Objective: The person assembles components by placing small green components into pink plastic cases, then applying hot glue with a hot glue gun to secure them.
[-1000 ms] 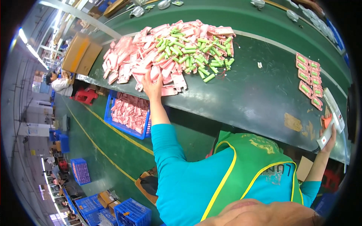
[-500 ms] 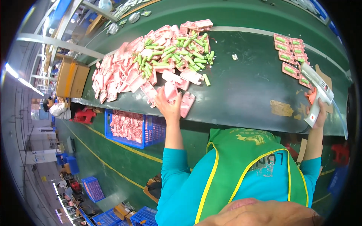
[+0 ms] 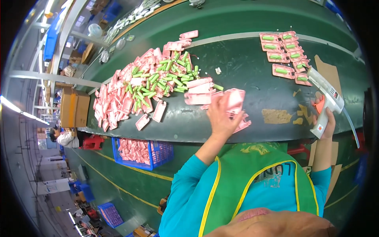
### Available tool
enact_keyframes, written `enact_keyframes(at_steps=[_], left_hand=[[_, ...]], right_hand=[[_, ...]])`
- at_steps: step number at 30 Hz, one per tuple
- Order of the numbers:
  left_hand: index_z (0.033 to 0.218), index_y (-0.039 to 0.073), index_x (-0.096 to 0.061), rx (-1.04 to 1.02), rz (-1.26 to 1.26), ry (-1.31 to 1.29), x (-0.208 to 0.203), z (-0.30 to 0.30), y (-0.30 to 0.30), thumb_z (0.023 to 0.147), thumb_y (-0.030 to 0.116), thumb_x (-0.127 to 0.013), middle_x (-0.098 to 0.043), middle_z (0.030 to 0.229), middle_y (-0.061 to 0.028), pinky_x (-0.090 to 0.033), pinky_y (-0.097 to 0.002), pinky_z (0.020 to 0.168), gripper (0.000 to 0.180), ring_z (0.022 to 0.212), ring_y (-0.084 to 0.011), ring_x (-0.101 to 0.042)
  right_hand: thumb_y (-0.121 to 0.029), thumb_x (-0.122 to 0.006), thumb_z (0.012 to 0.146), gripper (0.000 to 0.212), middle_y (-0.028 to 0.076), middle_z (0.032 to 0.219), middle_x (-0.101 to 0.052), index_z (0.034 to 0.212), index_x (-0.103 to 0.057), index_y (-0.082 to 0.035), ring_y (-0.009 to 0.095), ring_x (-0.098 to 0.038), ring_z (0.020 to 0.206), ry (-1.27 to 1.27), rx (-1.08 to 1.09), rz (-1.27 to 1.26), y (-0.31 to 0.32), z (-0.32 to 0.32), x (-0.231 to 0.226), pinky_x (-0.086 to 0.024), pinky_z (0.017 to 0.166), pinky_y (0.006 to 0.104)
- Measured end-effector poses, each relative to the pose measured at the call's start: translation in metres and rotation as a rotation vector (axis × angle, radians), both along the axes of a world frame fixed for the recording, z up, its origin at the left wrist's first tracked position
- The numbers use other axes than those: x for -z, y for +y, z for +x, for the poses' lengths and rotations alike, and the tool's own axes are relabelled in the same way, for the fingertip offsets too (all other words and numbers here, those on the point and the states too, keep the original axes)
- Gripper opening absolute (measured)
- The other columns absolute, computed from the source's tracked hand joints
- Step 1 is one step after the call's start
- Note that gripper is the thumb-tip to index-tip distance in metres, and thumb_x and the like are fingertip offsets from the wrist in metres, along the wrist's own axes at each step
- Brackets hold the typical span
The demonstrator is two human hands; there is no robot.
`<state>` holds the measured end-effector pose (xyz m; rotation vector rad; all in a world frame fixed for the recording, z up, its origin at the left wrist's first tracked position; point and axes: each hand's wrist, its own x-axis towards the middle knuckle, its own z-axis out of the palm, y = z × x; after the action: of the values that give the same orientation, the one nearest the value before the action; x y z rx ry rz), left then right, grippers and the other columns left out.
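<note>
Pink plastic shells (image 3: 236,98) are gripped by my left hand (image 3: 220,120), its fingers curled round them over the near part of the bench. Another shell pokes out under the hand, and a few lie just left of it. In my right hand (image 3: 328,124) is a white glue gun (image 3: 333,96) with an orange trigger, its nozzle end close to the near end of two rows of shells. Each shell (image 3: 275,57) in those rows carries a green cylinder (image 3: 282,71). Left of my hands spreads a heap of pink shells (image 3: 114,100), topped by loose green cylinders (image 3: 158,81).
A blue crate (image 3: 162,153) of pink pieces stands below the bench edge. Brown tape patches (image 3: 276,116) and cardboard (image 3: 327,73) lie on the dark green bench (image 3: 237,51). At far left are a carton (image 3: 74,107) and another person (image 3: 65,138).
My left hand has moved right, away from the heap, taking pink shells along. My right hand still holds the glue gun near the rows. The view has shifted slightly.
</note>
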<state>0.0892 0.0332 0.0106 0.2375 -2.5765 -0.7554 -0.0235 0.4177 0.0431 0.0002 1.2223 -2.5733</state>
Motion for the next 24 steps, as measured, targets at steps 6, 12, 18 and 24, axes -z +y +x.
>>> enact_keyframes(at_steps=[6, 12, 18, 24], left_hand=[[0.141, 0.015, -0.047, 0.355, -0.065, -0.108, -0.034, -0.059, 0.036, 0.069, 0.051, -0.077, -0.042, 0.139, -0.0199, -0.044, -0.0481, 0.095, 0.086, 0.117, -0.0396, -0.051], [0.121, 0.013, -0.061, 0.052, -0.346, -0.017, -0.085, -0.204, -0.125, 0.070, 0.047, -0.078, -0.054, 0.131, -0.0176, -0.046, -0.0481, 0.095, 0.064, 0.116, -0.0378, -0.054], [0.138, 0.014, -0.052, -0.326, -0.375, -0.394, -0.034, -0.278, -0.306, 0.071, 0.066, -0.072, -0.043, 0.144, -0.0259, -0.041, -0.0454, 0.106, 0.088, 0.131, -0.0391, -0.047], [0.125, 0.004, -0.061, -0.099, -0.098, -0.642, -0.007, -0.295, -0.308, 0.074, 0.050, -0.076, -0.067, 0.114, -0.0197, -0.051, -0.0389, 0.091, 0.070, 0.107, -0.0308, -0.065]], right_hand=[[-0.024, -0.052, 0.094, 0.053, 0.013, 0.124, -0.054, 0.139, -0.037, 0.000, 0.028, -0.054, 0.120, -0.004, 0.051, 0.038, 0.019, 0.001, 0.006, -0.055, 0.050, 0.0243], [-0.024, -0.056, 0.091, 0.056, 0.013, 0.121, -0.052, 0.137, -0.037, 0.001, 0.027, -0.051, 0.120, -0.050, 0.138, 0.099, 0.034, 0.004, 0.005, -0.055, 0.049, 0.0236], [-0.025, -0.056, 0.091, 0.055, 0.011, 0.119, -0.050, 0.136, -0.037, 0.001, 0.024, -0.051, 0.119, -0.006, 0.121, 0.099, 0.033, -0.007, 0.005, -0.053, 0.047, 0.0209], [-0.024, -0.058, 0.090, 0.057, 0.013, 0.117, -0.047, 0.136, -0.035, 0.001, 0.025, -0.050, 0.117, -0.041, 0.198, 0.136, 0.029, -0.001, -0.004, -0.056, 0.049, 0.0225]])
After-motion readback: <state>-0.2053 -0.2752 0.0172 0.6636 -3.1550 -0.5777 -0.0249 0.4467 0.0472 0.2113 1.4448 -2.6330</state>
